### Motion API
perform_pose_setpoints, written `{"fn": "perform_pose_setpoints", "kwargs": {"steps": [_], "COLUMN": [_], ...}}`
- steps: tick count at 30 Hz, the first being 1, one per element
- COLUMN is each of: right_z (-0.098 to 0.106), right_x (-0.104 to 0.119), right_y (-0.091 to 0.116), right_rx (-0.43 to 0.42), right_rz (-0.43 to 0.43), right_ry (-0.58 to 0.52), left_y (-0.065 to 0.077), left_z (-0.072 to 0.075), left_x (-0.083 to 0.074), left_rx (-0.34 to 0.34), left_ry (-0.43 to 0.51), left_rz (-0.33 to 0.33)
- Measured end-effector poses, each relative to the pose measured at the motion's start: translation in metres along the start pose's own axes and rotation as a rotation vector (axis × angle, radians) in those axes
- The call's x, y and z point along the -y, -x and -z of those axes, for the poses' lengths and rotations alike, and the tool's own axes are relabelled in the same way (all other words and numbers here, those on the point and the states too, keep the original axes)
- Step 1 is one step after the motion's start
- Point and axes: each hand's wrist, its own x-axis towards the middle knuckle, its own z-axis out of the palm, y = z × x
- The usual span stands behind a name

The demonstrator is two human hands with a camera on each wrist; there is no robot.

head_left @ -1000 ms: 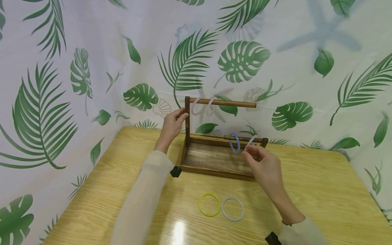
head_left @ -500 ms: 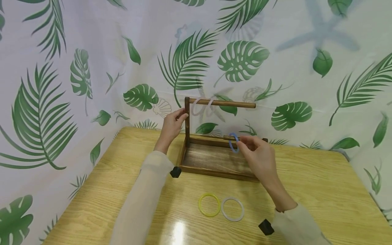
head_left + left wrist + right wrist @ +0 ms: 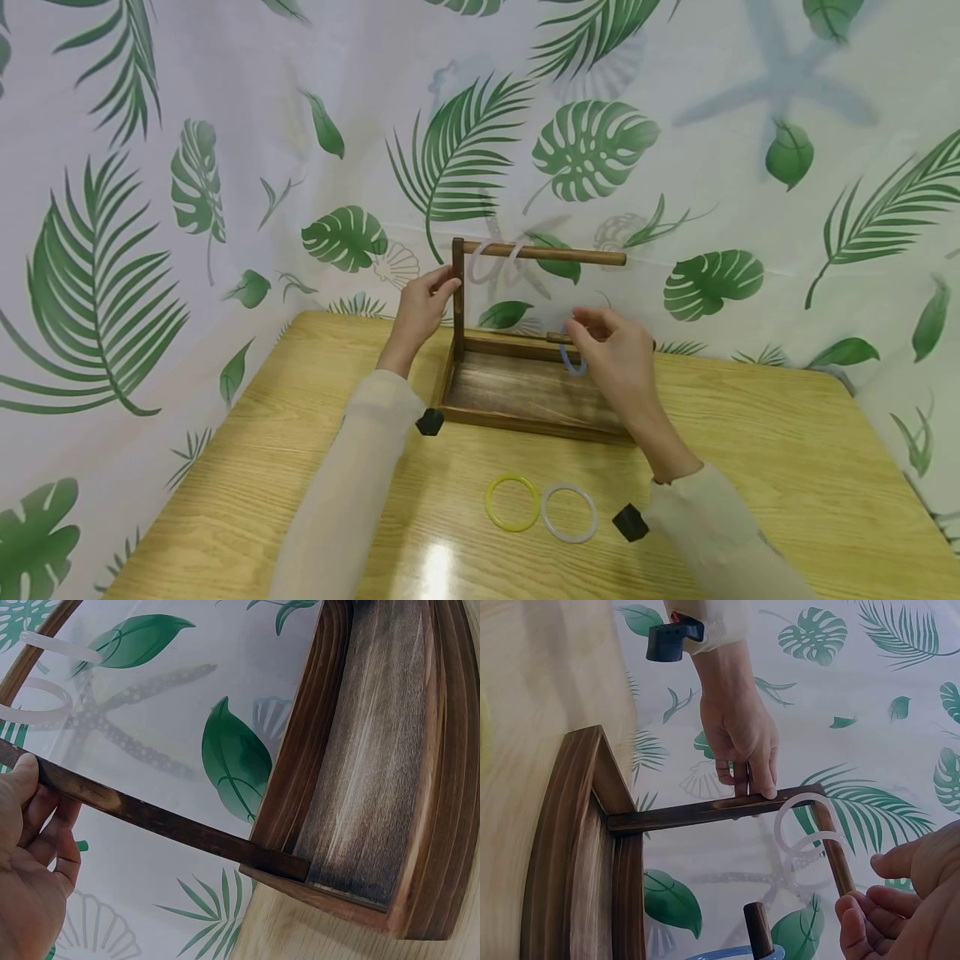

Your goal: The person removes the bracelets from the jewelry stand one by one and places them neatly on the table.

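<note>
My left hand (image 3: 422,308) pinches the dark upright post (image 3: 459,321) of a wooden bangle rack between thumb and fingers. Two pale pinkish rings hang on the upper rod (image 3: 577,254); the left wrist view shows one of these pale rings (image 3: 60,646) near the post. A blue ring (image 3: 576,372) hangs on the short lower rod (image 3: 555,337). Right beside it is my right hand (image 3: 618,354), which covers the rod's right part. In the right wrist view my right thumb and loosely bent fingers (image 3: 855,922) are apart, with nothing between them.
The rack's shallow tray (image 3: 532,425) stands on a wood-grain table (image 3: 315,467) against a leaf-print cloth (image 3: 247,100). A yellow ring (image 3: 489,504) and a whitish ring (image 3: 596,517) lie flat in front of it.
My right hand has moved left and upward, from the whitish ring on the lower rod to the blue ring. That whitish ring is now hidden. My left hand stays on the post.
</note>
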Motion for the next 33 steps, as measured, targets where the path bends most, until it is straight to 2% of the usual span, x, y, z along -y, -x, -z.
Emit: {"fn": "perform_pose_setpoints", "kwargs": {"steps": [10,19,28,33], "right_z": [-0.016,-0.031,-0.043,-0.048], "right_x": [0.005,0.009,0.012,0.012], "right_y": [-0.018,-0.029,-0.038,-0.042], "right_rx": [-0.032,-0.053,-0.054,-0.032], "right_rz": [0.024,0.037,0.050,0.027], "right_ry": [-0.019,-0.083,-0.089,-0.088], "left_y": [0.000,0.000,-0.001,0.000], "left_z": [-0.001,-0.001,-0.001,-0.001], "left_x": [-0.001,-0.001,-0.001,-0.002], "left_rx": [0.001,0.002,-0.012,-0.008], "left_ry": [0.011,0.002,0.001,0.004], "left_rz": [0.008,0.012,0.008,0.018]}}
